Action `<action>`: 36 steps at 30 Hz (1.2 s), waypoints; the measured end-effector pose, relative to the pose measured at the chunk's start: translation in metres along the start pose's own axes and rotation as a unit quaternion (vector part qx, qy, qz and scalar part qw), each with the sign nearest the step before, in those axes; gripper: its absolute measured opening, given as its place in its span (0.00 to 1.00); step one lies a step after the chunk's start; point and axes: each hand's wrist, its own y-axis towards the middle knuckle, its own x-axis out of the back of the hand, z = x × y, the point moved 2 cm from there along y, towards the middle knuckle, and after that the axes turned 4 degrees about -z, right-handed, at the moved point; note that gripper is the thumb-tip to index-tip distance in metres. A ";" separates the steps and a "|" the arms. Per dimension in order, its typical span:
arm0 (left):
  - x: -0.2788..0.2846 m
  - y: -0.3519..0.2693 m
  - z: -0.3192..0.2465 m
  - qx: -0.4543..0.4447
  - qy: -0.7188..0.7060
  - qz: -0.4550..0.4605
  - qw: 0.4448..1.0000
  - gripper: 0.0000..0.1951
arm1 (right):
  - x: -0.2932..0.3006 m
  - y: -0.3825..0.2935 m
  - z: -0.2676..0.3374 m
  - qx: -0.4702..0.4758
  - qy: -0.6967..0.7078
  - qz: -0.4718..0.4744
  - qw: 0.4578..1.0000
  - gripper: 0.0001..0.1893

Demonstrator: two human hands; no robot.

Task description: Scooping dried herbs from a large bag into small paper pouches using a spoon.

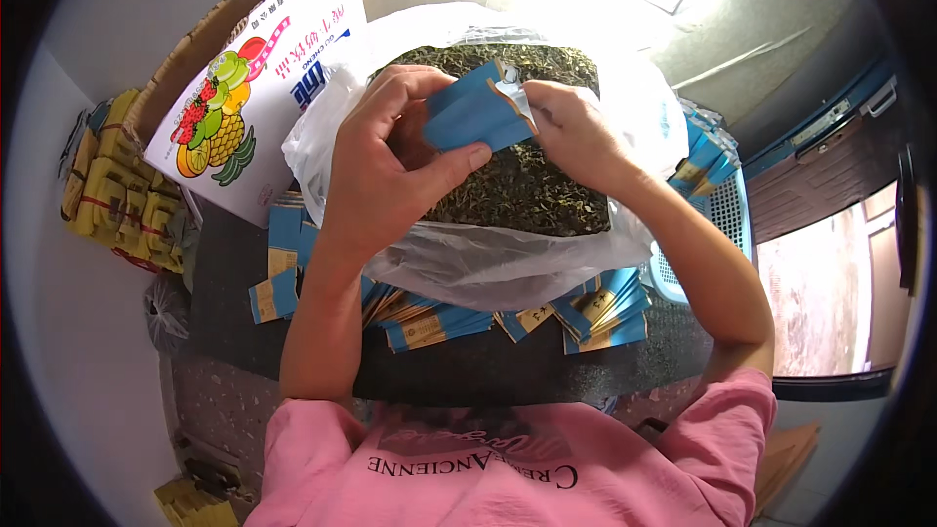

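Note:
My left hand (395,161) grips a blue foil-lined packet (476,110), fingers along its far side and thumb across the near side. At the packet's right end the silvery lining shows, and my right hand (578,128) pinches that edge; some of its fingertips are hidden. Below both hands lies a block of dried, dark green leaves (542,190), which looks like loose tea. It sits in a wide-open clear plastic bag (476,263), whose rim spreads around it.
Flat blue-and-tan packets (439,326) lie fanned along the dark table (468,373). A printed cardboard box (271,88) stands at the left, beyond it bundled yellow packs (121,190). At the right, a light-blue plastic basket (736,223) holds more blue packets (703,150).

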 end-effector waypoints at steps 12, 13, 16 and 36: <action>0.006 0.001 0.002 0.036 0.001 0.011 0.999 0.22 | 0.047 -0.010 -0.002 -0.208 0.281 0.004 0.937 0.14; 0.006 0.001 0.001 0.035 -0.001 0.012 0.999 0.22 | 0.053 -0.012 -0.004 -0.209 0.280 0.003 0.937 0.14; 0.005 0.002 0.000 0.017 0.020 0.019 0.999 0.21 | 0.071 -0.015 0.006 -0.196 0.273 -0.030 0.941 0.13; -0.007 -0.004 -0.004 0.063 -0.051 0.031 0.996 0.17 | 0.083 -0.031 0.086 0.140 -0.025 -0.075 0.987 0.09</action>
